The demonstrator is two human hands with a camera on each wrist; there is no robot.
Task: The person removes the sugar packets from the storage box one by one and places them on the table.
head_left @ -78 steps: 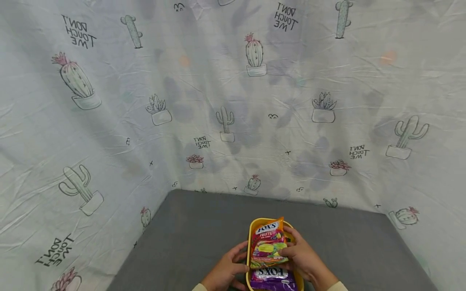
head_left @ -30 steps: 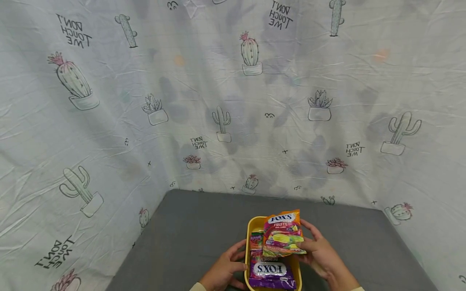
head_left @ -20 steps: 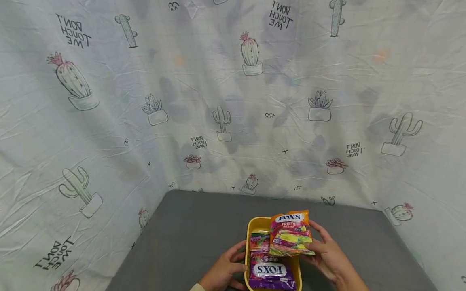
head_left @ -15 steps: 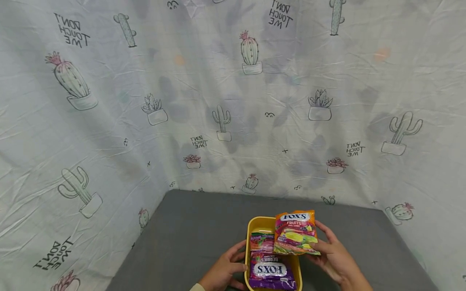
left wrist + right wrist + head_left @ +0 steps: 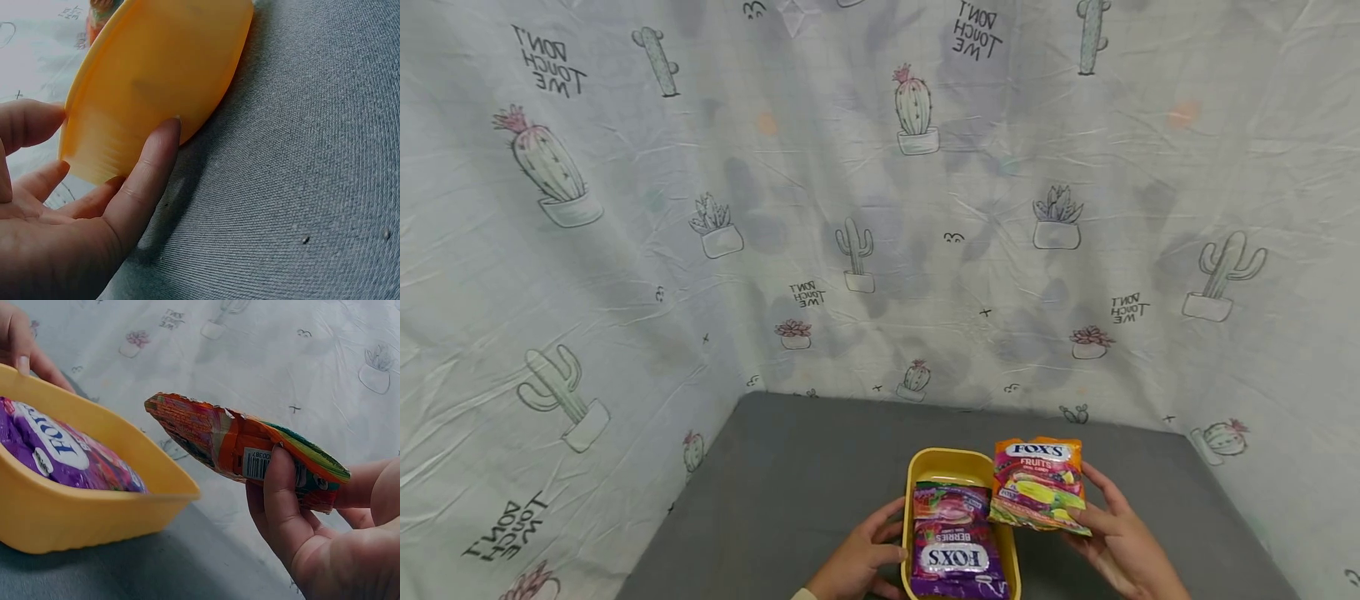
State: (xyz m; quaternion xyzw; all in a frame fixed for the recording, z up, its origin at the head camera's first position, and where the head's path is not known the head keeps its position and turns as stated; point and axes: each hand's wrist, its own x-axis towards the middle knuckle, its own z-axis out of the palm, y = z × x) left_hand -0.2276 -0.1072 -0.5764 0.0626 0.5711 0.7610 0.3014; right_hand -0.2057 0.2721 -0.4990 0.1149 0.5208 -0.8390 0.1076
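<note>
My right hand holds an orange-and-red bag of Fox's Fruits candy up beside the right rim of a yellow plastic basket. In the right wrist view, thumb and fingers pinch the bag's end, and its barcode shows on the underside. A purple bag of Fox's Berries candy lies inside the basket, its print upside down. Against the basket's left outer wall rests my left hand. The left wrist view shows its fairly straight, spread fingers touching the wall and rim.
A grey cloth-covered table top lies under the basket. White fabric walls printed with cacti stand at the back and on both sides.
The right hand has lifted the Fruits bag from over the basket and moved it right past the rim, uncovering the Berries bag. The left hand stays at the basket's side.
</note>
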